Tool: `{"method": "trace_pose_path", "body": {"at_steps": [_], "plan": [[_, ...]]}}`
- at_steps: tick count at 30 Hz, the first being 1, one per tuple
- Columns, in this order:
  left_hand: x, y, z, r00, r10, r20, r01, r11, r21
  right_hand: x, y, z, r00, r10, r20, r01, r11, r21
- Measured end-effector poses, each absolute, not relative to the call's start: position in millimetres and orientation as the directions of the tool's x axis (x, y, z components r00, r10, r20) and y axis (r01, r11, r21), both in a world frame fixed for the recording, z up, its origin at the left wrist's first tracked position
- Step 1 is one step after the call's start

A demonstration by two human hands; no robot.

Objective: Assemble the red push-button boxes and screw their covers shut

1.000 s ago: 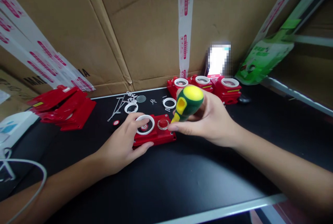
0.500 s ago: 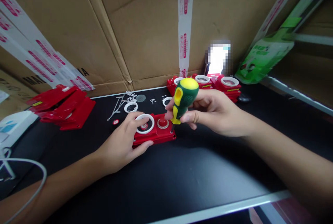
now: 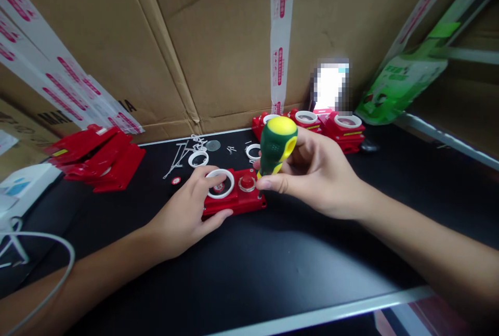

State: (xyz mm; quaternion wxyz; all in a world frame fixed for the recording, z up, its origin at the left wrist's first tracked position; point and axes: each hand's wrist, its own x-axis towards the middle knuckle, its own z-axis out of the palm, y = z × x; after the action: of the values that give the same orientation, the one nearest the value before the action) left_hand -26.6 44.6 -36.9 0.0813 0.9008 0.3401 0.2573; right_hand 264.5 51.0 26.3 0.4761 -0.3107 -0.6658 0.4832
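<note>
Right hand [image 3: 319, 180] fingers closed around screwdriver [image 3: 275, 144], left hand [image 3: 187, 214] fingers gripping red box [image 3: 234, 199] edge

Single head-worn view, looking forward and down — close over black tabletop [image 3: 273, 258]
</note>
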Motion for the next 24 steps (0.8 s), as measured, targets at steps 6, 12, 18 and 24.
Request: {"method": "trace_pose_path", "body": {"at_steps": [6, 12, 18, 24], "plan": [[-23, 26, -24, 0.687, 0.636, 0.351, 0.585, -0.771, 0.25, 264, 51, 26, -0.287, 0.909, 0.303, -0.016, 0.312, -0.95], [-25, 22, -22, 0.669, 0.645, 0.37, 0.623, -0.758, 0.194, 262, 52, 27, -0.218, 0.917, 0.334, -0.015, 0.339, -0.941], [-20, 20, -19, 0.659, 0.638, 0.398, 0.663, -0.743, 0.092, 261, 51, 27, -0.193, 0.925, 0.326, -0.029, 0.327, -0.945], [-17, 16, -16, 0.661, 0.633, 0.402, 0.662, -0.745, 0.083, 262, 52, 27, -0.191, 0.922, 0.337, -0.033, 0.337, -0.941]]}}
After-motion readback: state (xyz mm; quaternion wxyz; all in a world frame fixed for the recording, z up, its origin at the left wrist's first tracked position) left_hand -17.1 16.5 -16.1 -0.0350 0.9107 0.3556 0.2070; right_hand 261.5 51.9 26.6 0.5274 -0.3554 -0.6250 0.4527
